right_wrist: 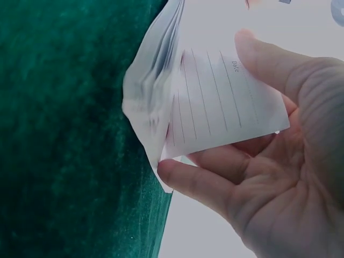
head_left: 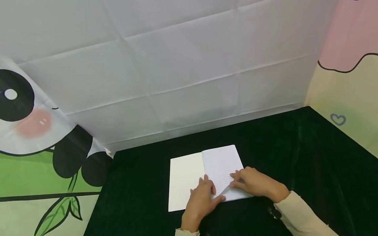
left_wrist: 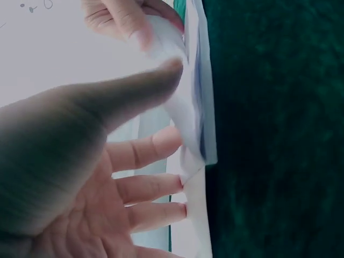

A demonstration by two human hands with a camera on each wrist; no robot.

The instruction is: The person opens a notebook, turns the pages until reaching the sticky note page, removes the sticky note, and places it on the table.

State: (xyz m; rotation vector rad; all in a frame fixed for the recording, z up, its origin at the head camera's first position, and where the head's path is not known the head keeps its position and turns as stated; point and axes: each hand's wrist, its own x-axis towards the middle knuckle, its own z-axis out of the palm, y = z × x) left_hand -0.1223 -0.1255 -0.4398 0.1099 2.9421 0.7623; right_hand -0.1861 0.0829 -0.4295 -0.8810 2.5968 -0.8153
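An open notebook (head_left: 183,180) lies on the dark green cloth, its left side blank and its right side a lined page (head_left: 220,160). My right hand (head_left: 254,183) pinches the lower right part of that page and lifts it away from the sheets below. In the right wrist view, the raised sheet (right_wrist: 215,107) shows printed lines and the word "Date" between the thumb and the fingers. Over the lower middle of the notebook, my left hand (head_left: 200,196) rests with fingers spread and its thumb extended beside the lifted page's lower edge.
Dark green cloth (head_left: 138,183) covers the table around the notebook. Behind it hangs a creased white sheet (head_left: 189,72). Printed panels with a cartoon face (head_left: 26,108) and a small heart (head_left: 338,119) stand at the left and right. A black device (head_left: 274,213) sits by the right sleeve.
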